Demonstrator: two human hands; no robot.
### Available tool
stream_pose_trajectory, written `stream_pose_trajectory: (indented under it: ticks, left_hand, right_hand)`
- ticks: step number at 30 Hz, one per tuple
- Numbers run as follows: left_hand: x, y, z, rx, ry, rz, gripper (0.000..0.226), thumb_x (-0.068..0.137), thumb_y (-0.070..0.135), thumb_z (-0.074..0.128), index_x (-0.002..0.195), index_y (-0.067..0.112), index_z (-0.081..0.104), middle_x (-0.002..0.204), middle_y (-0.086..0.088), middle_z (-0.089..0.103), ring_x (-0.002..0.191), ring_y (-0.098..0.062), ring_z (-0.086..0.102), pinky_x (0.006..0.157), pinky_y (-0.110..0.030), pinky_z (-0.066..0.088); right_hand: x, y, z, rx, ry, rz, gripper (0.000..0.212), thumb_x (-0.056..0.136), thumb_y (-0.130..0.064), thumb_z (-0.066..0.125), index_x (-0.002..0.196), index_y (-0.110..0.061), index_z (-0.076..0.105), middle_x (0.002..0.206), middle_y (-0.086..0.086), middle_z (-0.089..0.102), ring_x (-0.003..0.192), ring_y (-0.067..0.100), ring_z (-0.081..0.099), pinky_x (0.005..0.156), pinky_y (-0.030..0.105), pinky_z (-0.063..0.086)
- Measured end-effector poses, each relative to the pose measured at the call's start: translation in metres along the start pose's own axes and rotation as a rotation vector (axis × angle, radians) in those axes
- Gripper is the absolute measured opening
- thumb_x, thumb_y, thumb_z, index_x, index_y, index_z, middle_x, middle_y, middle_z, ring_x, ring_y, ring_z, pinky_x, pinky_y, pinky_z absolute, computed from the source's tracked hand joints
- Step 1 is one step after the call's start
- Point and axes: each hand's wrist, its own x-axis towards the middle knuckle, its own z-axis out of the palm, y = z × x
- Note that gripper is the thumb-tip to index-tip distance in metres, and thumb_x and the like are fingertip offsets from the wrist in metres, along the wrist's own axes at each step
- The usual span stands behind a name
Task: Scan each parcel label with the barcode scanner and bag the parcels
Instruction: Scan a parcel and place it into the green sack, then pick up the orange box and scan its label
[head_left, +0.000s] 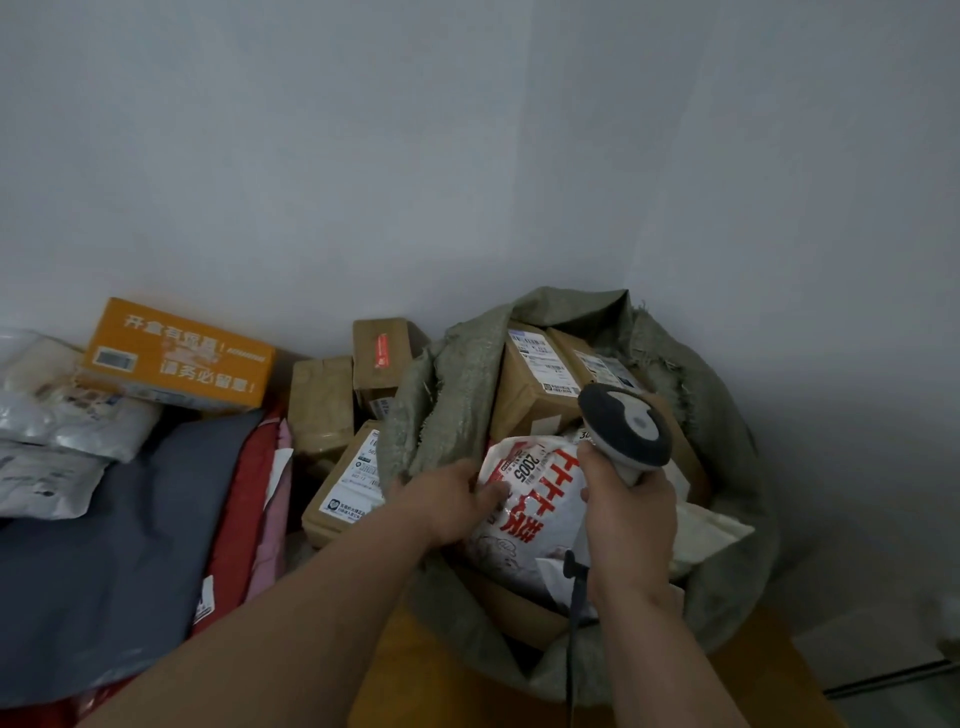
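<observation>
Head view: left hand at the mouth of the green woven sack, fingers curled onto the white-and-red parcel lying inside it among brown boxes. Right hand wrapped round the handle of the barcode scanner, head just above that parcel.

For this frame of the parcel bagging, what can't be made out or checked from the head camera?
- Scanner window: faces away, so no beam visible.
- White printed parcel shipping label: not visible, partly covered by left hand and right hand.
- Label text on the brown box in the sack: too small.
- Sack's bottom: hidden by parcels.
- Grey mailer: cut by the left edge.
</observation>
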Motion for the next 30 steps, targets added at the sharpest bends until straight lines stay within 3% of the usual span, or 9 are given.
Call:
stream_pose_trajectory:
  ticks: [2,6,8,11,14,20,24,27,30]
  left_hand:
    - [0.0,-0.015,-0.003,0.205,0.109,0.011,0.051,0.09,0.068,0.042,0.135,0.046,0.049,0.149,0.005,0.043,0.14,-0.026,0.033,0.115,-0.06,0.016]
    - [-0.004,-0.038,-0.005,0.016,0.15,-0.068,0.066,0.079,0.053,0.069,0.139,0.043,0.042,0.156,0.0,0.024,0.142,-0.032,0.025,0.113,-0.058,0.03]
    - [-0.007,-0.039,0.001,-0.06,0.119,-0.098,0.074,0.079,0.038,0.077,0.141,0.034,0.038,0.154,-0.003,0.025,0.137,-0.03,0.036,0.108,-0.05,0.043]
    - [-0.01,-0.042,0.01,-0.165,0.169,-0.189,0.076,0.081,0.022,0.078,0.141,0.025,0.032,0.144,-0.009,0.036,0.126,-0.028,0.048,0.097,-0.04,0.052]
    - [-0.013,-0.047,0.004,-0.201,0.219,-0.245,0.046,0.093,0.021,0.063,0.135,0.017,0.045,0.125,-0.008,0.056,0.112,-0.023,0.057,0.096,-0.037,0.052]
    - [-0.021,-0.037,-0.044,-0.834,0.415,-0.352,0.011,0.095,0.004,0.05,0.094,0.007,0.061,0.092,-0.014,0.061,0.074,-0.021,0.057,0.073,-0.038,0.051]
    - [-0.038,-0.034,-0.056,-1.132,0.464,-0.351,0.018,0.092,0.002,0.051,0.081,0.016,0.051,0.09,-0.017,0.062,0.088,-0.036,0.062,0.082,-0.046,0.055]
    - [-0.047,-0.053,-0.041,-1.119,0.395,-0.332,0.013,0.096,0.006,0.054,0.105,0.012,0.059,0.105,-0.018,0.064,0.102,-0.038,0.063,0.094,-0.053,0.053]
    - [-0.056,-0.075,-0.027,-1.1,0.404,-0.309,0.037,0.095,0.011,0.06,0.131,0.013,0.053,0.113,-0.012,0.064,0.099,-0.031,0.065,0.077,-0.043,0.058]
  right_hand:
    - [-0.001,-0.003,0.003,0.001,-0.012,0.002,0.044,0.063,-0.062,0.067,0.096,-0.033,0.065,0.115,0.005,0.062,0.097,0.022,0.066,0.092,0.046,0.054]
    - [-0.003,0.0,0.009,-0.016,0.0,-0.073,0.033,0.078,-0.038,0.081,0.085,-0.046,0.05,0.123,-0.005,0.035,0.101,0.012,0.055,0.09,0.034,0.047]
    - [-0.007,0.0,0.012,-0.029,-0.065,-0.094,0.029,0.08,-0.039,0.079,0.088,-0.045,0.052,0.124,-0.007,0.047,0.099,0.009,0.059,0.087,0.03,0.048]
    - [-0.011,0.0,0.015,-0.015,-0.142,-0.058,0.02,0.081,-0.042,0.076,0.09,-0.04,0.059,0.088,-0.016,0.07,0.081,-0.002,0.067,0.068,0.02,0.045]
    - [-0.015,0.001,0.014,-0.016,-0.165,-0.014,0.02,0.081,-0.043,0.076,0.09,-0.035,0.06,0.083,-0.013,0.071,0.079,0.0,0.067,0.067,0.021,0.045]
    - [-0.018,0.002,0.019,-0.079,-0.192,-0.017,0.017,0.082,-0.041,0.075,0.079,-0.034,0.06,0.068,-0.016,0.068,0.067,-0.006,0.064,0.058,0.018,0.039]
    - [-0.017,0.006,0.028,-0.211,-0.332,0.075,0.017,0.085,-0.046,0.071,0.091,-0.034,0.06,0.092,-0.012,0.065,0.079,0.004,0.055,0.07,0.029,0.039]
    - [-0.023,0.006,0.034,-0.207,-0.388,0.167,0.038,0.086,-0.049,0.069,0.115,-0.024,0.062,0.097,-0.006,0.066,0.082,0.011,0.057,0.068,0.028,0.044]
    - [-0.031,-0.009,0.038,-0.047,-0.301,0.11,0.022,0.083,-0.044,0.074,0.094,-0.029,0.064,0.086,-0.009,0.07,0.085,0.015,0.069,0.083,0.042,0.057]
